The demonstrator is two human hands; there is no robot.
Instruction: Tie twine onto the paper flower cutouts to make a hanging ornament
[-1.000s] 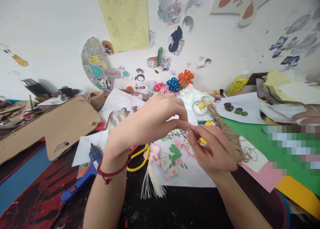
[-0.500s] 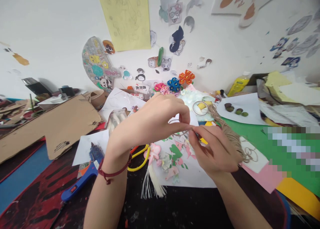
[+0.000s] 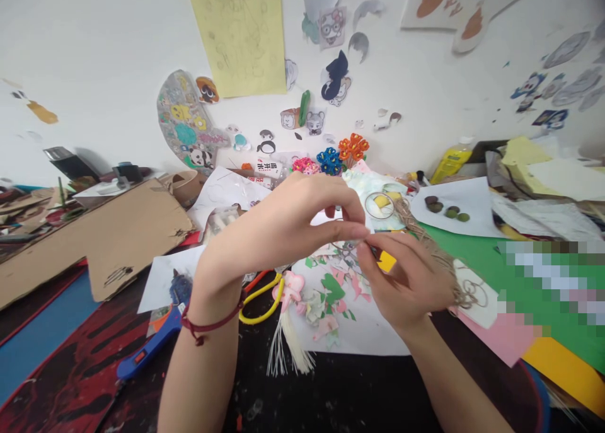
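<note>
My left hand (image 3: 302, 219) arches over the middle of the table, thumb and index finger pinched together. Its fingertips meet those of my right hand (image 3: 406, 275), which is also closed in a pinch. Whatever sits between them is tiny and mostly hidden; a thin curved line, perhaps cord or wire, shows faintly below the left thumb. Under the hands, a white sheet (image 3: 368, 338) carries green and pink paper scraps (image 3: 333, 287). Beside them lie a pink flower piece (image 3: 289, 287) with a white tassel (image 3: 293, 348) and yellow-handled scissors (image 3: 262, 313).
A blue glue gun (image 3: 151, 351) lies left, near cardboard (image 3: 127, 237). To the right are a twine bundle (image 3: 437, 259), a metal ring (image 3: 379, 205), green paper (image 3: 472, 247) and a yellow bottle (image 3: 451, 159). Blue and orange flowers (image 3: 352, 149) stand by the wall.
The pinched fingertips of both hands have risen slightly, and the left thumb and index finger have shifted a little right. The things on the table lie as before.
</note>
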